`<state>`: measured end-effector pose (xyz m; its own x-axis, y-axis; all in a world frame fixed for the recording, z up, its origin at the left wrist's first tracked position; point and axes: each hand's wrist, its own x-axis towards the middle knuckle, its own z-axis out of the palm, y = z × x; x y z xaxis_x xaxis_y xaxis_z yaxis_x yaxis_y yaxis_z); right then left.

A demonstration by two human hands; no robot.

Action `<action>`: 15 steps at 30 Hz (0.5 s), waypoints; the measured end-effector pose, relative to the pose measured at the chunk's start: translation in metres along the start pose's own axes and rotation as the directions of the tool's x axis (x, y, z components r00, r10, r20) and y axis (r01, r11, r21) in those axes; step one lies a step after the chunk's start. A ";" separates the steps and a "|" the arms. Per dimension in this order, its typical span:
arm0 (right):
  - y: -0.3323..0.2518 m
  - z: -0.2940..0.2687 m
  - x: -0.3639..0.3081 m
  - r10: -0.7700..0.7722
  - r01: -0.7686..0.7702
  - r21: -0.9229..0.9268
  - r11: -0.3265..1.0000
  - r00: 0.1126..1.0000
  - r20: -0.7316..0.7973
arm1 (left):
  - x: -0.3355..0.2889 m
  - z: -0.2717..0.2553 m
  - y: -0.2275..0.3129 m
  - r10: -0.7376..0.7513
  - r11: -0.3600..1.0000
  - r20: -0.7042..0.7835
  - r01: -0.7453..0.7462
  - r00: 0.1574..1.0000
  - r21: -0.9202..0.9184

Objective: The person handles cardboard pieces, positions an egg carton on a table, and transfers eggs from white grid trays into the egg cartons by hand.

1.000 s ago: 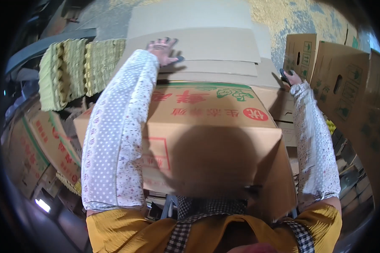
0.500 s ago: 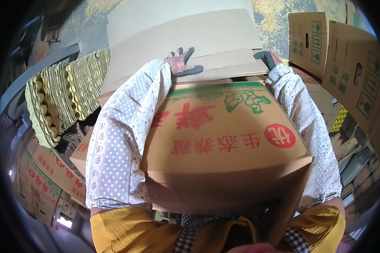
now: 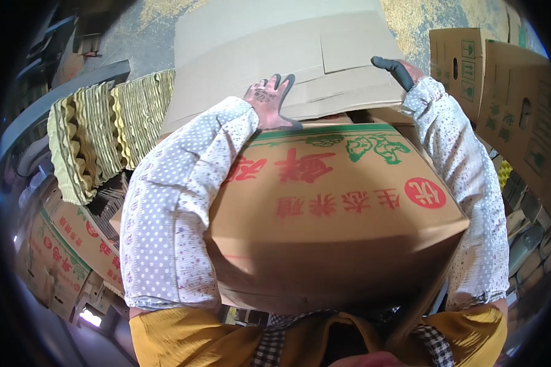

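Note:
A brown cardboard box (image 3: 324,202) with red and green printing stands right in front of my body, between my two forearms. Beyond it lie plain grey-brown cardboard flaps (image 3: 251,55), overlapping one another. My left hand (image 3: 272,103), in a glove with dark fingertips, rests with spread fingers at the near edge of these flaps, its thumb beside the box's far edge. My right hand (image 3: 399,71), gloved too, is over the flaps' right edge; its dark fingers stretch leftward and hold nothing I can see. Its palm side is hidden.
A row of yellowish moulded egg trays (image 3: 113,131) stands at the left beside a grey metal bar (image 3: 61,101). Upright brown cartons (image 3: 514,104) with hand holes are at the right. More printed cartons (image 3: 64,263) lie at lower left. Yellow grains are scattered on the far floor.
My right hand has risen slightly from the flaps' edge. My left hand has turned, its fingers now pointing more away from me. The view has shifted, and a rectangular flap piece now shows at the right.

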<state>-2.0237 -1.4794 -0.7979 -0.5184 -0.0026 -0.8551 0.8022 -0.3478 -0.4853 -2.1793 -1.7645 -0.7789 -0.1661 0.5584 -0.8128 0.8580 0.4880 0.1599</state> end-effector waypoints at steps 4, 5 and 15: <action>-0.056 0.015 -0.032 -0.541 0.559 -0.497 0.663 0.817 0.197 | -0.061 -0.040 -0.017 -0.071 0.997 -0.251 0.067 0.965 -0.024; -0.087 0.046 -0.065 -0.592 0.616 -0.500 0.609 0.772 0.230 | -0.084 -0.046 -0.030 -0.138 0.989 -0.264 0.116 0.955 -0.096; -0.195 0.163 -0.386 -0.669 0.669 0.013 0.743 0.743 0.035 | -0.382 -0.180 0.003 -0.058 0.992 -0.776 0.124 0.628 0.026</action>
<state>-2.0280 -1.5637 -0.3434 -0.9319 0.1978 -0.3042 0.2458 -0.2724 -0.9302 -2.2007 -1.8554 -0.3668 -0.5314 0.8429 -0.0846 0.8431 0.5359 0.0434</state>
